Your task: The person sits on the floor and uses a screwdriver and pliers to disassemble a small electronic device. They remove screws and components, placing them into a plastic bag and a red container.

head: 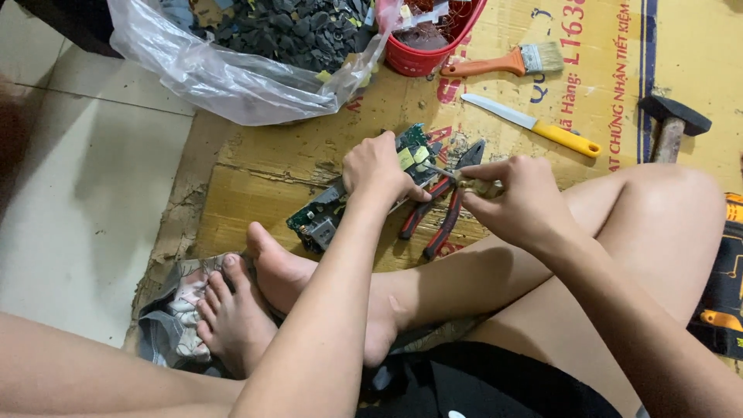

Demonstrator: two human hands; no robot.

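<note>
My left hand (378,166) presses down on a green circuit board (325,217) that lies on a sheet of cardboard (255,186). My right hand (515,201) grips the handle of a screwdriver (457,179) whose thin tip points left onto the board near my left fingers. Red-handled pliers (441,213) lie on the cardboard just below and between the two hands. My bare feet rest in front of the board.
A clear plastic bag (232,73) of dark scrap pieces and a red basket (422,54) stand at the back. An orange-handled paintbrush (507,62), a yellow-handled knife (534,124) and a hammer (672,124) lie to the right. Pale floor tiles (85,178) are on the left.
</note>
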